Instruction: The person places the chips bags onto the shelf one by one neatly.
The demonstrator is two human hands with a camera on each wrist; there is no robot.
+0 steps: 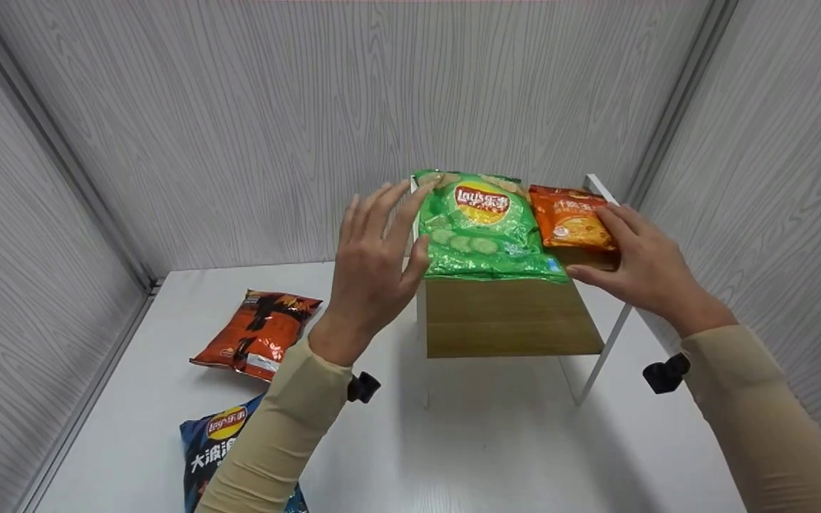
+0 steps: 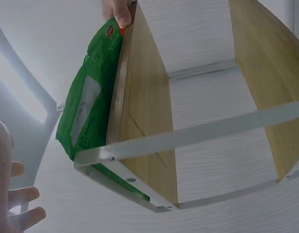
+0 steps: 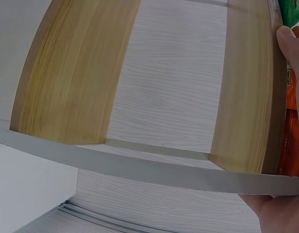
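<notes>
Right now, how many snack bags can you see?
4: the green Lay's bag and small orange bag atop the rack, plus the red-and-black bag and partly covered blue Lay's bag on the white table. More could be hidden.

four snack bags (image 1: 485, 246) (image 1: 573, 217) (image 1: 268, 331) (image 1: 204, 434), one rack (image 1: 607, 349), two shelves (image 1: 514, 320) (image 1: 581, 257), two hands (image 1: 375, 260) (image 1: 646, 263), two cameras (image 1: 363, 387) (image 1: 665, 374)

- The large chip bag (image 1: 482, 242) is showing bright green, with paler round slices and a red-and-yellow logo.
- The small packet (image 1: 573, 219) is showing orange.
- The shelf boards (image 1: 510, 320) are showing brown wood grain.
- One bag (image 1: 257, 328) is showing red with black patches.
- Another bag (image 1: 197, 434) is showing dark blue with white lettering.
- The walls (image 1: 239, 107) are showing wavy grey grain.
</notes>
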